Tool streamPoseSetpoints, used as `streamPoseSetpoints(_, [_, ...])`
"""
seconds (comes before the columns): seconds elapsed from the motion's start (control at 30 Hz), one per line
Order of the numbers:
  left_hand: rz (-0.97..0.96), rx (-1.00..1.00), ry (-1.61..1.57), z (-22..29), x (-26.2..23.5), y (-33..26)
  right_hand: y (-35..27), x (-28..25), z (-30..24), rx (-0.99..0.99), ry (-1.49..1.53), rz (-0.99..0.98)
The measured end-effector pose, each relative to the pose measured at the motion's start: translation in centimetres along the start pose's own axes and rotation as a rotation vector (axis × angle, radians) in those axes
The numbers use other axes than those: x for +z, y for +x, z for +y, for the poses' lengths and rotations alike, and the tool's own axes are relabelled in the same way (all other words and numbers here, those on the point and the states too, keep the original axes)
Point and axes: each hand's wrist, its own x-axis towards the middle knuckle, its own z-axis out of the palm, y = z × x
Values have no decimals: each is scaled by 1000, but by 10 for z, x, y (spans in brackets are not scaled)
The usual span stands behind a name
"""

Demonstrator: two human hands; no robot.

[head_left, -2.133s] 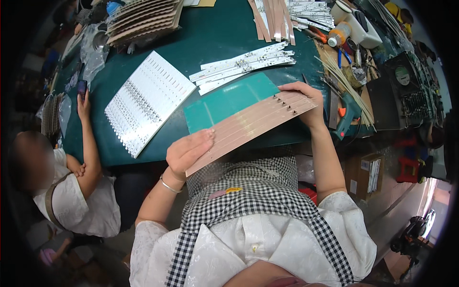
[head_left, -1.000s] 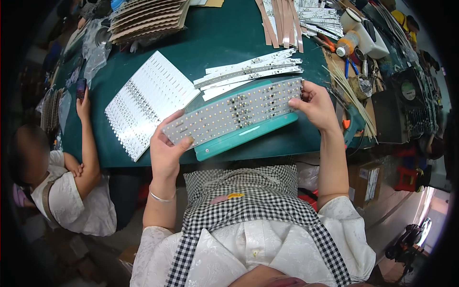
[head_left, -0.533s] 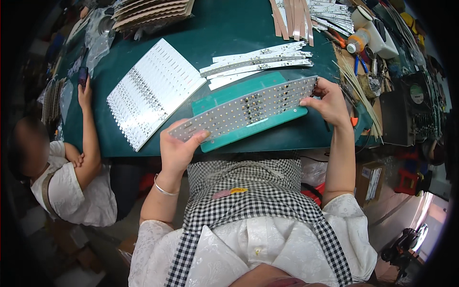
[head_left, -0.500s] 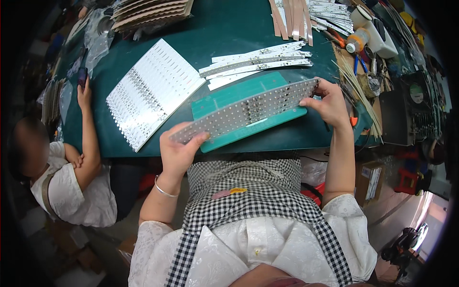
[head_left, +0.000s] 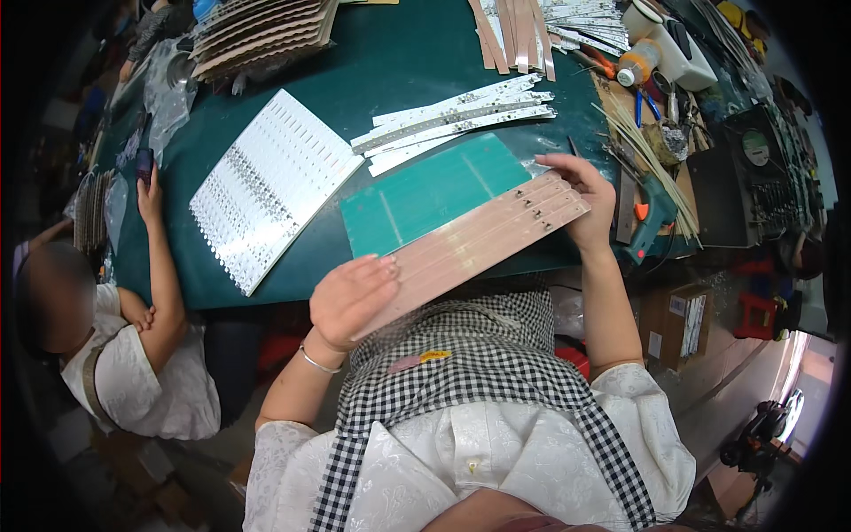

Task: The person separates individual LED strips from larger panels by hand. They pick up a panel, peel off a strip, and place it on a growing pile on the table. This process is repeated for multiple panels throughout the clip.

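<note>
Under left hand [head_left: 353, 297], pink panel [head_left: 483, 241] end hidden

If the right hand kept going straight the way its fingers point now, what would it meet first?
The right hand grips the far end of the pinkish panel, fingers pointing left and away. Going on, it would probably cross the green mat and first reach the loose white strips; depth is hard to judge.

Electronics workshop: circuit strips [head_left: 456, 117], tools [head_left: 651, 213].

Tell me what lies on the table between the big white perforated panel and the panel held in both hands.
In the head view, the teal cutting mat lies between the white perforated panel and the pinkish-brown panel, on the green table.
</note>
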Motion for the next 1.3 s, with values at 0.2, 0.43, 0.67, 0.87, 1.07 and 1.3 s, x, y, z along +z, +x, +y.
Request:
streamPoseSetpoints(0.2, [607, -417, -310, 6, -7, 7, 17, -17, 0, 207, -79, -83])
streamPoseSetpoints(0.43, [905, -950, -839, -4, -22, 32, 117, -16, 41, 189, -136, 6])
streamPoseSetpoints(0.67, [696, -1115, -850, -2, -9, 10, 114, -17, 35, -133, -540, 44])
streamPoseSetpoints(0.87, [360, -1063, -723, -10, -6, -3, 40, -16, -5, 348, 15, -357])
streamPoseSetpoints(1.07, [309, -1072, -753, -14, -18, 13, 40, -14, -21, 237, -201, -352])
streamPoseSetpoints(1.3, [402, -1177, -793, -5, -13, 7, 49, -19, -17, 273, -266, -442])
